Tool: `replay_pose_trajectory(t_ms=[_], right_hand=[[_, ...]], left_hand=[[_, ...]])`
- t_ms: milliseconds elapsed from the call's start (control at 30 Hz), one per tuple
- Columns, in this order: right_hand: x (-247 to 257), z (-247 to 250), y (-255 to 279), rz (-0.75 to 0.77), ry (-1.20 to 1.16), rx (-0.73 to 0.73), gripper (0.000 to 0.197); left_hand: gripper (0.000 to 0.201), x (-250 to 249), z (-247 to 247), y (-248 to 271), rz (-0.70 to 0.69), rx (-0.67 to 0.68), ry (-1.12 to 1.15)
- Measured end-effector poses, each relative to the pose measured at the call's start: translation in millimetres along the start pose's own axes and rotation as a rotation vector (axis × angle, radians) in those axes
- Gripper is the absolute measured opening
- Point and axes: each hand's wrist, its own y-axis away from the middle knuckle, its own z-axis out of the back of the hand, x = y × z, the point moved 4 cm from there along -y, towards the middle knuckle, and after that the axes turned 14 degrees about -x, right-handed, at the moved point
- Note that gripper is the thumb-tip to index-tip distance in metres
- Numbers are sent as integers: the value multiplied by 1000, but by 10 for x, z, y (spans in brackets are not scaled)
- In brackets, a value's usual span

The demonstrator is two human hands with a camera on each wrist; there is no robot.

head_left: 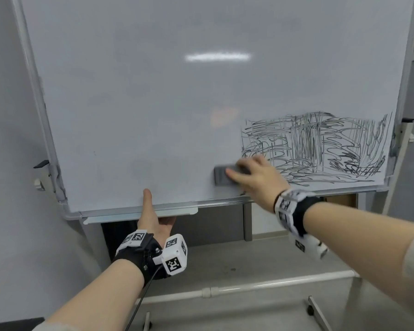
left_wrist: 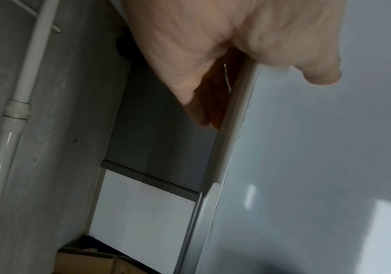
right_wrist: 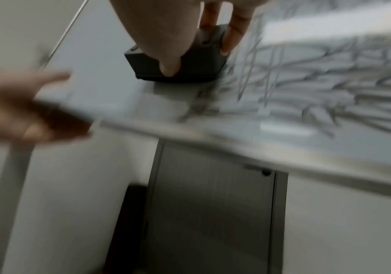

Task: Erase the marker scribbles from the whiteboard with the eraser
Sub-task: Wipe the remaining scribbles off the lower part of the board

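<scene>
A large whiteboard (head_left: 141, 103) on a stand fills the head view. Dense black marker scribbles (head_left: 320, 149) cover its lower right corner. My right hand (head_left: 251, 173) grips a dark grey eraser (head_left: 222, 176) and presses it flat on the board just left of the scribbles; in the right wrist view thumb and fingers (right_wrist: 234, 35) clamp the eraser (right_wrist: 190, 68). My left hand (head_left: 153, 216) grips the board's bottom edge, thumb on the front face, fingers curled behind the frame (left_wrist: 232, 129).
A marker tray (head_left: 182, 212) runs along the bottom edge. White stand tubes (head_left: 249, 286) and a caster foot (head_left: 313, 309) sit on the floor below. A dark cabinet (head_left: 213, 225) stands behind, grey walls on both sides.
</scene>
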Motion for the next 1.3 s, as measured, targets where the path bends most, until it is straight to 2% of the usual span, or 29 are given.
replay_pose_trajectory(t_ms=[100,233,367,500,600,767,967,1167,1300], right_hand=[[-352,329,-592,-113,34,-109,48],[-682,609,-1052,-257,59,-141,45],[-534,442,-719,-206,51,-105,42],[-181,2,272,-73,4,57,41],[27,-157,712,-113,19,117,52],[12,-40,516,-66,29,151,48],[125,137,137,-58,23,58,41],[60,79,-34,-29,58,38,56],[3,185,-325,-52,76,-30,53]], left_hand=[[77,21,10,-20,-13,0,-24],[82,9,33,-67,-25,-9,-18],[80,-15,20,-103,-20,-3,-15],[81,-48,-2,-117,-2,-12,-13],[82,-72,17,-133,-13,-12,-25],[78,-90,27,-125,-16,-19,-30],[75,-104,3,-27,-1,-20,-72],[72,-259,64,-55,6,0,-90],[70,-398,156,-126,-20,-2,-76]])
